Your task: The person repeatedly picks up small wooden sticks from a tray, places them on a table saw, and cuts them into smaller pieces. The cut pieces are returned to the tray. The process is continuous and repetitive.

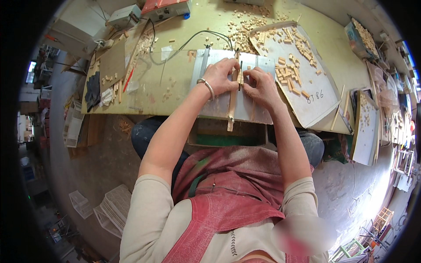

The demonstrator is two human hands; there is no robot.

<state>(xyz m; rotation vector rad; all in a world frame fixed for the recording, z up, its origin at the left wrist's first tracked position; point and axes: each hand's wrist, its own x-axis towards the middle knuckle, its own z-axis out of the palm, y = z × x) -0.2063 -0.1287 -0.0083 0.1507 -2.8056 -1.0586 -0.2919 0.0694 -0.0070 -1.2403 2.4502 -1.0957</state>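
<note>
My left hand [221, 75] and my right hand [262, 87] meet over a metal plate [210, 101] on the table. Between their fingertips is a small pale wooden block [240, 78], pinched from both sides; the fingers partly cover it. Close against it stands a thin dark upright strip [241, 68], perhaps a blade. A long wooden strip [232, 103] runs across the plate from back to front, beside the left fingers. A metal bar [205, 61] lies along the plate's left part.
Right of the plate, a white board [322, 107] carries many small wooden blocks [289, 74]. More blocks lie scattered behind it. Further left are a cable [175, 52], a red pencil-like stick [129, 79] and a dark glove [93, 91]. A filled box [362, 39] stands far right.
</note>
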